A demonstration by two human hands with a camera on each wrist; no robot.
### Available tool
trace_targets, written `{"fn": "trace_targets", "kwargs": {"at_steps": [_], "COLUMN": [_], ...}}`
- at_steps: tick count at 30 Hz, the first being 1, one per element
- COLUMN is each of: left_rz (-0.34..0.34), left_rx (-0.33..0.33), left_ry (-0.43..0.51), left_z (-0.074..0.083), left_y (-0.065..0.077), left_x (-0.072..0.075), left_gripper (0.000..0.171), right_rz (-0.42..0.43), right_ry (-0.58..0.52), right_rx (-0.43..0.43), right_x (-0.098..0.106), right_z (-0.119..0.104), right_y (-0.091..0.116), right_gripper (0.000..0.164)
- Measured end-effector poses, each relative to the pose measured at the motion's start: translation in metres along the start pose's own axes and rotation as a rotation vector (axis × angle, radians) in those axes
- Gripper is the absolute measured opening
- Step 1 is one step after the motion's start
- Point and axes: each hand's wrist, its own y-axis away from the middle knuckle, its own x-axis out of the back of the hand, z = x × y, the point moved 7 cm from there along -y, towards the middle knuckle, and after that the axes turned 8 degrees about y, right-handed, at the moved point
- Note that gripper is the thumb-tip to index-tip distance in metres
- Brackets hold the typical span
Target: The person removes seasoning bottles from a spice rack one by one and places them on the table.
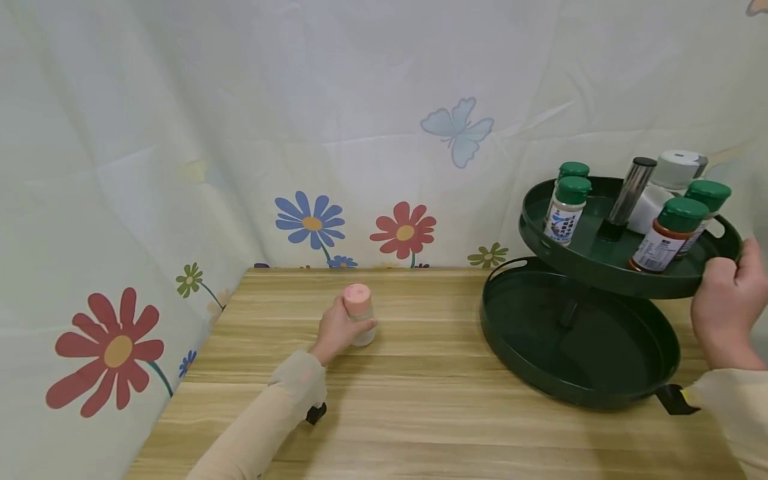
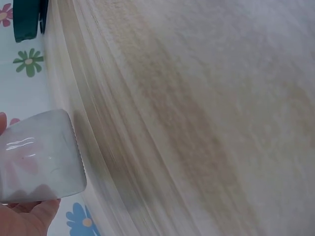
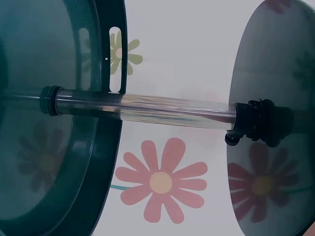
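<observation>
My left hand (image 1: 339, 330) grips a small clear shaker bottle (image 1: 359, 300) with a pink lid, upright at the left-middle of the table. In the left wrist view the see-through bottle (image 2: 44, 155) shows its base close over the wood, fingers (image 2: 39, 214) along its side. On the right stands a dark green two-tier rack (image 1: 576, 393). My right hand (image 1: 729, 303) holds the right rim of its upper tray (image 1: 600, 267), thumb and fingers at the edge. The right wrist view shows the metal post (image 3: 177, 110) between the tiers.
Several containers stand on the upper tray: green-capped spice bottles (image 1: 565, 213), a red-brown spice jar (image 1: 660, 243), a slim dark-topped cylinder (image 1: 630, 197) and a white-lidded container (image 1: 678, 170). The wooden table (image 1: 420, 400) meets a flowered curtain (image 1: 372, 133) behind and at left.
</observation>
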Motion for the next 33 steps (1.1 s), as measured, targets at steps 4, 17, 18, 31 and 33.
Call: {"fn": "trace_targets", "kwargs": {"at_steps": [4, 17, 18, 31, 33], "left_rz": [-0.008, -0.013, -0.014, -0.056, -0.064], "left_rx": [0.004, 0.001, 0.0, 0.031, 0.035], "left_ry": [-0.01, -0.003, -0.001, -0.007, -0.012], "left_z": [0.0, -0.004, -0.004, -0.004, -0.004], "left_y": [-0.001, -0.002, -0.002, 0.003, 0.004], "left_x": [-0.001, -0.002, -0.002, 0.001, 0.002], "left_gripper": [0.071, 0.069, 0.069, 0.069, 0.069], "right_rz": [-0.005, -0.005, -0.007, -0.032, -0.039], "right_ry": [-0.016, -0.017, -0.018, -0.027, -0.025], "right_rx": [-0.06, -0.081, -0.079, -0.041, -0.08], "right_x": [0.02, 0.037, 0.037, 0.016, 0.016], "right_z": [-0.06, -0.113, -0.113, -0.052, -0.054], "right_y": [0.041, 0.078, 0.078, 0.038, 0.038], "right_gripper": [0.053, 0.052, 0.052, 0.051, 0.052]}}
